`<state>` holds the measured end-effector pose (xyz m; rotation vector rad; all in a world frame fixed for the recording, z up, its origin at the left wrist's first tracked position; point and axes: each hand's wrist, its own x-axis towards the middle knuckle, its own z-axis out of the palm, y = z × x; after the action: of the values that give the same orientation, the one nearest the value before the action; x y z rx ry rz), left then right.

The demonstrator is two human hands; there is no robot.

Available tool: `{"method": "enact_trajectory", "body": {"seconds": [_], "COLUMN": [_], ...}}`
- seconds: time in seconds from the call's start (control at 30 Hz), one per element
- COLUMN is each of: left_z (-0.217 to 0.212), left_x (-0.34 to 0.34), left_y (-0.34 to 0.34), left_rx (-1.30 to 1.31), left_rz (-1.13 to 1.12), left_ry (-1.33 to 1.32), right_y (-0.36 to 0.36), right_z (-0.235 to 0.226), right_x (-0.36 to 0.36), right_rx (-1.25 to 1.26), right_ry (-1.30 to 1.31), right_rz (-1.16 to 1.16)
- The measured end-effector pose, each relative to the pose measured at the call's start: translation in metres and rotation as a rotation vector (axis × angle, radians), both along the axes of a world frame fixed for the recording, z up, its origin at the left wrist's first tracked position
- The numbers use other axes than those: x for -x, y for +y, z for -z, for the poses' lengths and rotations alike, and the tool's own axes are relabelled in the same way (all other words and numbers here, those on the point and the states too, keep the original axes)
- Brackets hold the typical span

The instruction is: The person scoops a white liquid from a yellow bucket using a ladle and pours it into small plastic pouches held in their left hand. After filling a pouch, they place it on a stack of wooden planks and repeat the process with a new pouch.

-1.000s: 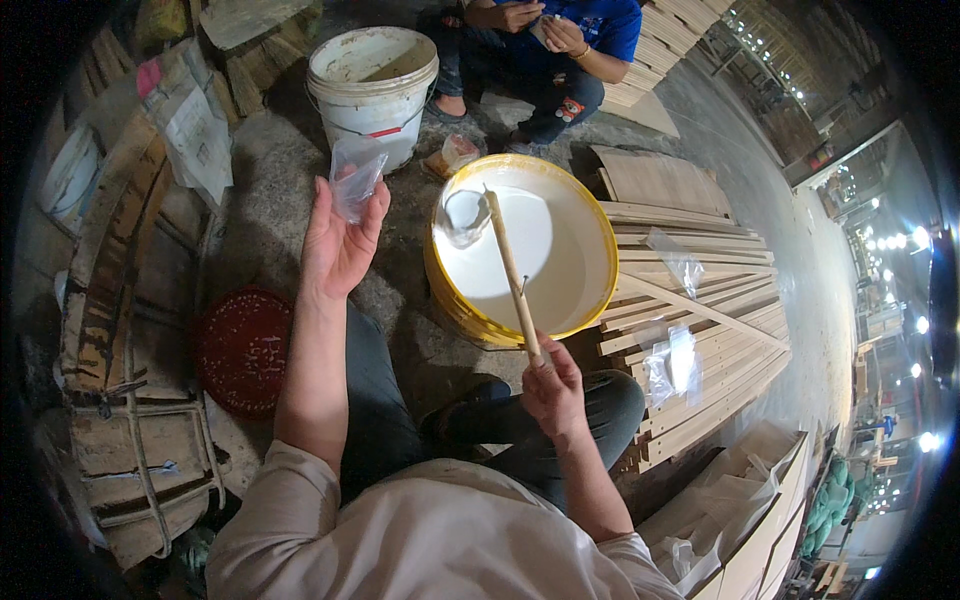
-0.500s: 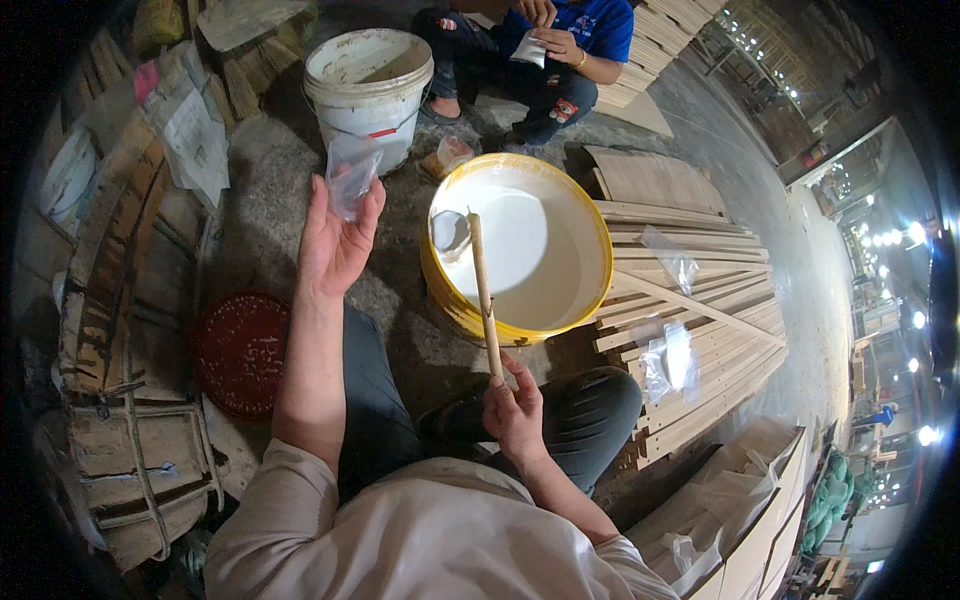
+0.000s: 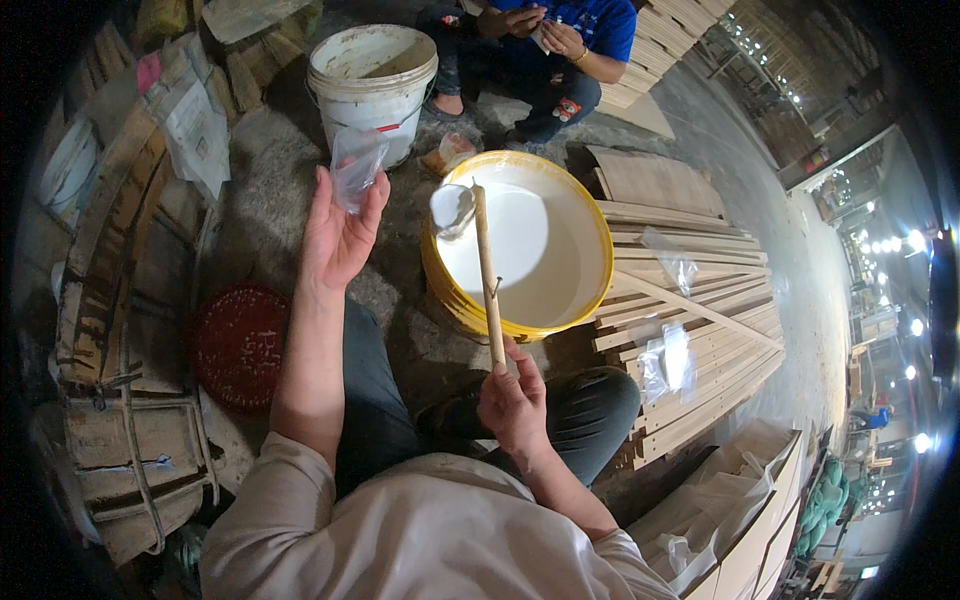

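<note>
My left hand (image 3: 340, 232) is closed round a small clear plastic bag (image 3: 357, 170), held up in front of the white bucket. In my right hand (image 3: 514, 400) is the wooden handle of a ladle (image 3: 487, 270). Its white-coated cup hangs at the left rim of a yellow bucket (image 3: 432, 262), above thick white liquid (image 3: 540, 250). The cup looks full of the same white liquid.
A white bucket (image 3: 365, 105) stands beyond my left hand. Another person in a blue shirt (image 3: 600, 35) sits opposite, handling a small bag. Wooden slats (image 3: 700, 370) with clear bags on them lie right. A red round lid or stool (image 3: 238, 345) is at left.
The ladle's cup has risen out of the white liquid and shifted slightly left to the rim. My left hand with the bag has barely moved.
</note>
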<state>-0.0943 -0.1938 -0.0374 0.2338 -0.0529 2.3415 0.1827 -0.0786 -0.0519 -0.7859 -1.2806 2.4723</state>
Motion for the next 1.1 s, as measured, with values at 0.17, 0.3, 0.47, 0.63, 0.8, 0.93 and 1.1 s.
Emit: {"method": "enact_trajectory", "body": {"seconds": [0.17,0.3,0.47,0.63,0.8,0.93,1.1], "left_z": [0.000,0.001,0.000,-0.001,-0.003,-0.005,0.008], "left_x": [0.000,0.003,0.002,0.002,0.001,0.002,0.002], "left_y": [0.000,-0.003,-0.003,-0.004,-0.006,-0.007,0.008], "left_rx": [-0.012,-0.006,-0.019,-0.041,-0.060,-0.063,0.006], "left_rz": [-0.009,-0.016,-0.023,-0.015,-0.024,-0.036,-0.061], "left_ry": [0.000,0.009,0.004,-0.005,0.013,-0.022,-0.051], "right_y": [0.010,0.015,0.014,0.008,0.003,0.006,0.022], "right_z": [-0.015,-0.017,-0.014,-0.010,-0.006,-0.001,-0.007], "right_x": [0.006,0.001,0.006,0.020,0.039,0.059,0.071], "right_rx": [0.158,0.224,0.163,0.151,0.199,0.233,0.237], "right_ry": [0.011,0.066,0.048,0.041,0.049,0.095,0.148], "right_rz": [0.057,0.021,0.002,-0.010,-0.044,-0.034,-0.031]}}
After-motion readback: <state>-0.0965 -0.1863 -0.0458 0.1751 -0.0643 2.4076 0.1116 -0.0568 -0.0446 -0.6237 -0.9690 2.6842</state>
